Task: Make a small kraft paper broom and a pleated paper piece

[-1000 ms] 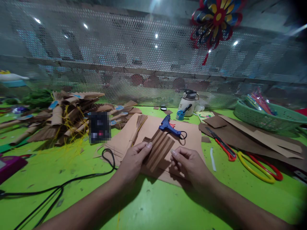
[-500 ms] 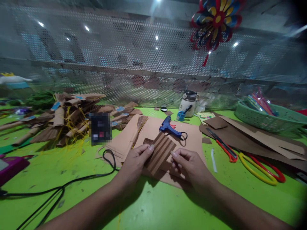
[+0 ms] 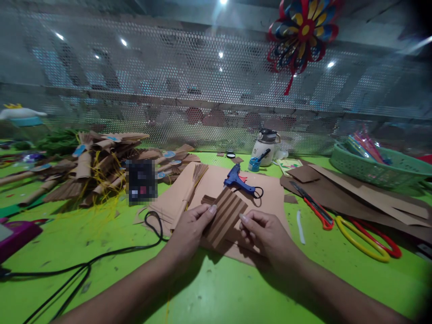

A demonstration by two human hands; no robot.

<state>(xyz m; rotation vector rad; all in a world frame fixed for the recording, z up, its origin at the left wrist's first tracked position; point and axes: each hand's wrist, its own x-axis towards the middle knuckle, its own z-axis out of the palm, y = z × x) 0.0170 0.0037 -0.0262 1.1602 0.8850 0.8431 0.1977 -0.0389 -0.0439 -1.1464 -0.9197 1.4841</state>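
A sheet of brown paper (image 3: 225,217), folded into parallel pleats, is tilted above the middle of the table. My left hand (image 3: 194,227) pinches its left edge, thumb on top. At the opposite edge, my right hand (image 3: 265,229) is closed, with its thumb and index fingertips against the paper's side and the other fingers curled below. Just beyond the pleats lies a blue glue gun (image 3: 240,181) on a light-brown sheet (image 3: 270,193). Left of it rests a bundle with a fanned, pleated paper end (image 3: 199,173).
Red-handled scissors (image 3: 315,207) and a yellow-and-red-handled pair (image 3: 364,236) lie right, by dark card (image 3: 324,189) and a green basket (image 3: 381,168). Paper bundles (image 3: 91,166) pile up left. A black cable (image 3: 111,252) crosses the table. A bottle (image 3: 265,150) stands behind.
Hands and pleated paper hold nearly the same pose. The view has shifted very slightly.
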